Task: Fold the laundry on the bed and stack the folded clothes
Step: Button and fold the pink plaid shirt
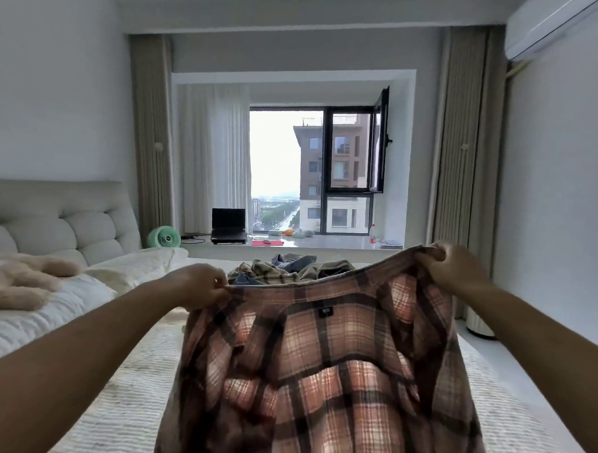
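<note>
A pink and brown plaid shirt (333, 361) hangs spread out in front of me above the bed (125, 400). My left hand (202, 285) pinches its top edge at the left. My right hand (450, 267) grips the top edge at the right, held a little higher. A small dark label shows near the collar. Beyond the shirt, a heap of unfolded clothes (289, 268) lies on the far part of the bed, with plaid and blue-grey pieces in it. The shirt hides the bed surface directly below it.
A padded headboard (61, 216), white pillows (47, 307) and a beige plush toy (24, 276) are at the left. On the window ledge stand a laptop (228, 225), a green fan (163, 238) and a bottle (372, 234). A white floor strip runs along the right.
</note>
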